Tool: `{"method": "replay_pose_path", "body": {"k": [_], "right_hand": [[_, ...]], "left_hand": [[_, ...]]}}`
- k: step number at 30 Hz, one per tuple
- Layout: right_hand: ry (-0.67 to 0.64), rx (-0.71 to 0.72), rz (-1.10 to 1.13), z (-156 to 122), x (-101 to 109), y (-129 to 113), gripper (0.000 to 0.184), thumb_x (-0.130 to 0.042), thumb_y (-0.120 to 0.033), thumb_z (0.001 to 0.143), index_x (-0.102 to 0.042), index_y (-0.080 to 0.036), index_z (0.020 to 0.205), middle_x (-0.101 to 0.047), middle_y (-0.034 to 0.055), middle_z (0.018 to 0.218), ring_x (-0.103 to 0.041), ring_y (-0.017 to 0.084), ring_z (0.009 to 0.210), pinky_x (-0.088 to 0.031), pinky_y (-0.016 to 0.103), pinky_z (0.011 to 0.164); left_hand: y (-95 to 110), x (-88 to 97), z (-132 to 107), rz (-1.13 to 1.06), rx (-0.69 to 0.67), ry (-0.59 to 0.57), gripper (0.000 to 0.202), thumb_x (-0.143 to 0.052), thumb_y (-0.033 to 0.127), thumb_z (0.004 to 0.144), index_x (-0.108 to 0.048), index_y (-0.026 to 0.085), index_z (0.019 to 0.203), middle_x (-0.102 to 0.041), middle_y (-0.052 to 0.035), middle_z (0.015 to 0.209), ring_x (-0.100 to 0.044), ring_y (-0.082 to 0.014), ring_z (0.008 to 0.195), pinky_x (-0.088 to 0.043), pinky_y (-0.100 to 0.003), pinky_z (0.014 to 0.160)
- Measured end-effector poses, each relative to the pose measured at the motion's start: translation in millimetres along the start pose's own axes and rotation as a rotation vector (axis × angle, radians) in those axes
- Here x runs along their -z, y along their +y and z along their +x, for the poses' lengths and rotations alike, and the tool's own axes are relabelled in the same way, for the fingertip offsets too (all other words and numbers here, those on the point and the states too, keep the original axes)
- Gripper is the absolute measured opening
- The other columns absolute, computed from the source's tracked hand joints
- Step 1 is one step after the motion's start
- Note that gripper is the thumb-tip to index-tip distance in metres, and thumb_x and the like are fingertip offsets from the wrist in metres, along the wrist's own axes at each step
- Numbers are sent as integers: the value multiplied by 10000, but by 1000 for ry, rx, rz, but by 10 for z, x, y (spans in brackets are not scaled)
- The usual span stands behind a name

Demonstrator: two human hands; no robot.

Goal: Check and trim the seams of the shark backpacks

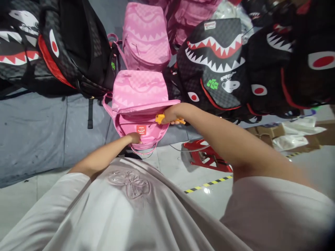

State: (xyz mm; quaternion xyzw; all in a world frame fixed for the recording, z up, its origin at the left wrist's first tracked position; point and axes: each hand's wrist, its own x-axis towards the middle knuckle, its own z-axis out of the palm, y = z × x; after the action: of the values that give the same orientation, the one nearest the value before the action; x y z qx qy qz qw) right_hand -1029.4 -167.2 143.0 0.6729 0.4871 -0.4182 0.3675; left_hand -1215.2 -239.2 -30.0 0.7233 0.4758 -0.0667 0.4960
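Note:
A pink backpack [140, 94] with a shark-mouth pattern lies on a grey cloth [39, 132] in front of me, its bottom with a small red label [141, 129] turned toward me. My left hand [134, 138] presses on the near end of the bag beside the label, fingers curled against it. My right hand [171, 114] is closed on a small yellow tool [160, 119], held against the bag's edge just right of centre. Part of the tool pokes out on both sides of the fist.
Black shark-face backpacks [214, 66] are piled right and left [60, 45] of the pink one, with more pink bags [146, 35] behind. A red plastic stool [206, 155] sits on the floor at right, near cardboard and plastic wrapping [293, 134]. Yellow-black tape [206, 184] marks the floor.

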Motion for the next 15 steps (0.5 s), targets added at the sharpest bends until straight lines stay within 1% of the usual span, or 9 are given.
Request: {"method": "replay_pose_path", "body": {"k": [3,4,6,9,11,13,14,15], "right_hand": [[-127,63,9,-116,-12,126,320,-758,-435,785,-601,-165,715,-492,-30,561,-541,162,562,-479,331,618],[-147,67,2,-139,-29,172,308,-731,-437,803,-596,-171,727,-479,-36,546,-525,157,535,-474,329,600],[-144,59,-3,-165,-90,253,257,-693,-408,820,-598,-177,757,-469,-44,522,-499,150,487,-468,322,568],[-118,92,42,-195,-273,376,189,-725,-335,757,-618,-180,773,-496,-50,500,-477,129,441,-454,287,529],[-89,126,109,-248,-464,514,179,-761,-291,687,-623,-187,732,-509,-48,472,-470,122,420,-432,263,496],[-63,147,239,-343,-716,755,164,-747,-306,669,-617,-210,697,-508,-40,437,-472,141,389,-409,268,444],[-52,149,278,-400,-869,919,176,-710,-359,695,-604,-223,662,-502,-28,421,-471,158,372,-404,285,420],[-43,144,308,-451,-1038,1109,245,-679,-417,713,-572,-230,596,-500,-7,413,-485,178,366,-413,308,406]], "left_hand": [[-20,-32,-27,72,78,-129,361,-625,387,942,-609,152,1215,-630,-79,1212,-640,-225,1053,-567,-418,890],[-9,-50,-49,85,87,-143,360,-623,388,943,-609,155,1217,-627,-80,1222,-636,-229,1065,-562,-425,902],[32,-98,-121,97,89,-134,358,-622,385,944,-607,164,1225,-620,-84,1241,-628,-230,1089,-554,-431,921],[95,-192,-319,74,66,-60,354,-619,389,946,-606,168,1223,-620,-88,1249,-622,-225,1111,-538,-449,948],[79,-234,-519,25,42,14,306,-612,371,948,-639,163,1171,-644,-96,1223,-619,-233,1135,-506,-476,1001],[-30,-222,-768,-56,15,102,233,-635,319,915,-685,190,1102,-669,-102,1216,-601,-253,1192,-457,-463,1073],[-123,-192,-904,-106,6,143,201,-643,295,889,-706,213,1062,-685,-95,1205,-599,-256,1205,-449,-432,1087],[-237,-145,-1040,-159,2,183,187,-642,292,867,-721,237,1028,-701,-82,1186,-604,-258,1202,-456,-402,1083]]}}
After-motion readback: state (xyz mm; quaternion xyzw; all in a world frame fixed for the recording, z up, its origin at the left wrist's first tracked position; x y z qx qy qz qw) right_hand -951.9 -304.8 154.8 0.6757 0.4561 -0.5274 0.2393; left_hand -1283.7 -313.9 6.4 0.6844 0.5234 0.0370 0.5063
